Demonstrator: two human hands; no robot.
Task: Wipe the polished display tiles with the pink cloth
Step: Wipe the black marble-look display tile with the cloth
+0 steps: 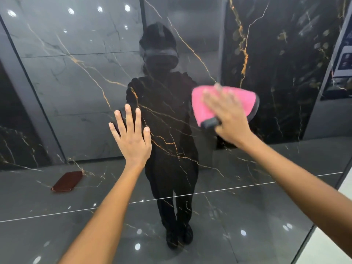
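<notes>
While flat on tile (pixel 85 77), right hand (pixel 228 119) over pink cloth (pixel 202 103).

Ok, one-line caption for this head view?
Right hand presses the pink cloth against the polished dark tile while the left hand braces flat beside it.

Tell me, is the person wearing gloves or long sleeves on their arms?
No. Both arms are bare as far up as the picture shows, with no sleeves in sight. The left hand and the right hand wear no gloves, and I see no rings, watch or bracelet. The left hand's fingernails look short and plain. The right hand is blurry, so small details there are hard to tell.
</notes>
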